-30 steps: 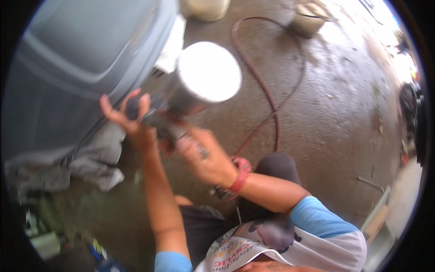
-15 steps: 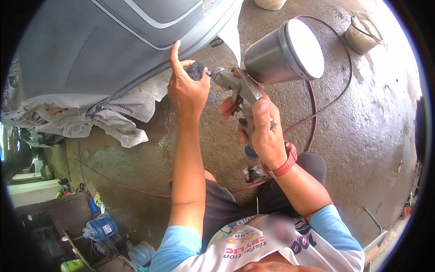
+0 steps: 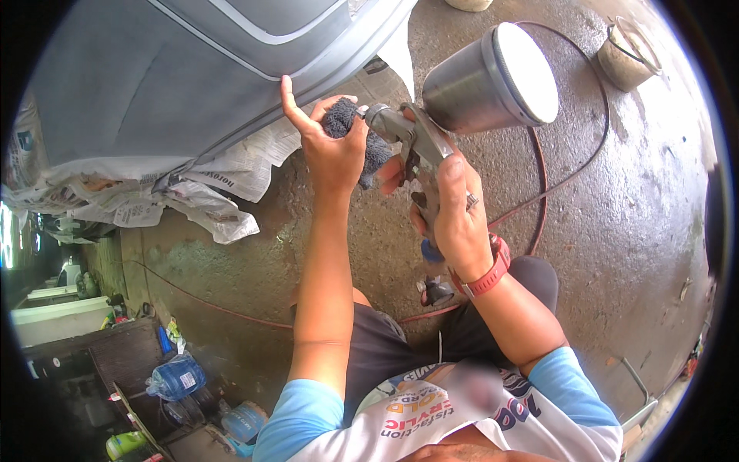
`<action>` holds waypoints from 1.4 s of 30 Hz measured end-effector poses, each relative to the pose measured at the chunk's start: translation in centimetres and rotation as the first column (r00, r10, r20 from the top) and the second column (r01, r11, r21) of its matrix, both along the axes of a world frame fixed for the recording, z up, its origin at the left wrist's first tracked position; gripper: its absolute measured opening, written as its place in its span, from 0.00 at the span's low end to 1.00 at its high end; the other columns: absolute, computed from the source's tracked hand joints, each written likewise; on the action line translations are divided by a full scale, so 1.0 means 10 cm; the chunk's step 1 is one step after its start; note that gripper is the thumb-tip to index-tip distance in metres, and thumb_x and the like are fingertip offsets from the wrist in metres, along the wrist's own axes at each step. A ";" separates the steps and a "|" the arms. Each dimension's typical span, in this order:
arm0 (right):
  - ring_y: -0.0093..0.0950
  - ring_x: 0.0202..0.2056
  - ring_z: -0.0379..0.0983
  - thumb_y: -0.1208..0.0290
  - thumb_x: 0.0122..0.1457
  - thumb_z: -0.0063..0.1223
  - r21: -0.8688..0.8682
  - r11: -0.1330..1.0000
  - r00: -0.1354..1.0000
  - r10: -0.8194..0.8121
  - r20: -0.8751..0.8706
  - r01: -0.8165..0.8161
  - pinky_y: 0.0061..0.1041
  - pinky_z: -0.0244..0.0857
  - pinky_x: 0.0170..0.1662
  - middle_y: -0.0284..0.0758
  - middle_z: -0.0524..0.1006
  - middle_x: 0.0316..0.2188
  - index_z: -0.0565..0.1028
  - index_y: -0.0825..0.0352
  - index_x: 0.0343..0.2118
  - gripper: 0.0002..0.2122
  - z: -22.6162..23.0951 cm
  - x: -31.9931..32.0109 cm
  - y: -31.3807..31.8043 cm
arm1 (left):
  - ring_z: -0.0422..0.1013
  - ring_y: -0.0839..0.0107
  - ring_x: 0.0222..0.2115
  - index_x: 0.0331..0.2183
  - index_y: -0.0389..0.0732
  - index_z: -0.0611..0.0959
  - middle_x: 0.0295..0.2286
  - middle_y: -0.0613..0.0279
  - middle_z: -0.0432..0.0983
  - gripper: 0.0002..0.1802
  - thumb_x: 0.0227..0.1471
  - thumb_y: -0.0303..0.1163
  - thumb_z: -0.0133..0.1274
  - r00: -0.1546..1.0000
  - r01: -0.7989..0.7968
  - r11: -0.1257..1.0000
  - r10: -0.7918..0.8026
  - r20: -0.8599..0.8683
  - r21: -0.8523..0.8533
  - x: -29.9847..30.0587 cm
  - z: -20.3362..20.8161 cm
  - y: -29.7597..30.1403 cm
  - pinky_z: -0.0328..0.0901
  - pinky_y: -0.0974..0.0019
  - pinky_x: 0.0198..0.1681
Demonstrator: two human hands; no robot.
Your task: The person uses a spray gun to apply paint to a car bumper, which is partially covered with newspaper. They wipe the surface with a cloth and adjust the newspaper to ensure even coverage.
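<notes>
My left hand (image 3: 332,158) pinches a dark grey cloth (image 3: 376,158) between thumb and fingers, its index finger stretched toward the lower edge of a grey car body panel (image 3: 169,92). Part of the cloth hangs below the thumb. In my right hand (image 3: 456,212), held by its handle, is a metal spray gun (image 3: 423,138) with a large metal cup (image 3: 469,86) on top. The gun's nozzle end sits right at the cloth and my left fingertips. Whether the nozzle touches the cloth, I cannot tell.
A reddish hose (image 3: 541,200) loops over the wet concrete floor (image 3: 631,200). Newspaper (image 3: 208,196) masks the panel's lower edge. A bucket (image 3: 627,55) stands at the far right. At lower left are a plastic water bottle (image 3: 175,377) and a dark cabinet (image 3: 115,362).
More of the grey cloth now shows, hanging below my left hand beside the nozzle. My left hand has turned slightly, its index finger shifting left. The spray gun stays in my right hand.
</notes>
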State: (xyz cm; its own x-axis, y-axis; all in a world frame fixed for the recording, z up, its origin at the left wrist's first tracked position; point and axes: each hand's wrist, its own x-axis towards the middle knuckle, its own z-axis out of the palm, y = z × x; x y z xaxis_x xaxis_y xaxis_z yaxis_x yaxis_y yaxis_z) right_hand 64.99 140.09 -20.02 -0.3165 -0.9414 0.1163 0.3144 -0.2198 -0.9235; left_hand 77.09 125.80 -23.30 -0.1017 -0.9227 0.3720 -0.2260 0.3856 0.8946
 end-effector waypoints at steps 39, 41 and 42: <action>0.21 0.33 0.77 0.41 0.76 0.42 -0.038 0.967 0.964 -0.246 0.101 0.251 0.23 0.68 0.34 0.35 0.82 0.32 0.75 0.68 0.64 0.32 -0.12 -1.01 -0.30 | 0.82 0.44 0.49 0.77 0.40 0.39 0.44 0.37 0.85 0.70 0.50 0.44 0.68 0.200 0.017 1.000 0.009 0.980 -0.013 -1.67 0.58 -0.78 0.75 0.47 0.54; 0.19 0.34 0.79 0.36 0.75 0.37 -0.010 0.976 0.975 -0.218 0.038 0.218 0.17 0.64 0.20 0.35 0.83 0.35 0.74 0.68 0.64 0.36 -0.17 -1.03 -0.31 | 0.83 0.42 0.46 0.77 0.43 0.39 0.40 0.38 0.86 0.68 0.50 0.40 0.67 0.223 0.026 0.999 0.031 0.974 -0.037 -1.46 0.46 -0.62 0.75 0.46 0.51; 0.19 0.34 0.79 0.35 0.75 0.37 -0.006 0.978 0.978 -0.207 0.040 0.207 0.17 0.64 0.20 0.35 0.83 0.35 0.75 0.68 0.62 0.36 -0.18 -1.04 -0.33 | 0.84 0.40 0.39 0.77 0.48 0.41 0.34 0.39 0.87 0.66 0.50 0.37 0.65 0.252 0.033 0.998 0.050 0.966 -0.060 -1.34 0.39 -0.56 0.76 0.44 0.47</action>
State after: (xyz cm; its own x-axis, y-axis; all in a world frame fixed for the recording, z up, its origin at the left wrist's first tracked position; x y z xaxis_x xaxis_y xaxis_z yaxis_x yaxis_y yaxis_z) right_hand 54.61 136.76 -21.82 -0.5088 -0.8539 0.1091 0.2968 -0.2930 -0.9089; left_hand 63.73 120.23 -19.37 -0.4161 -0.9079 0.0499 -0.9093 0.4157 -0.0181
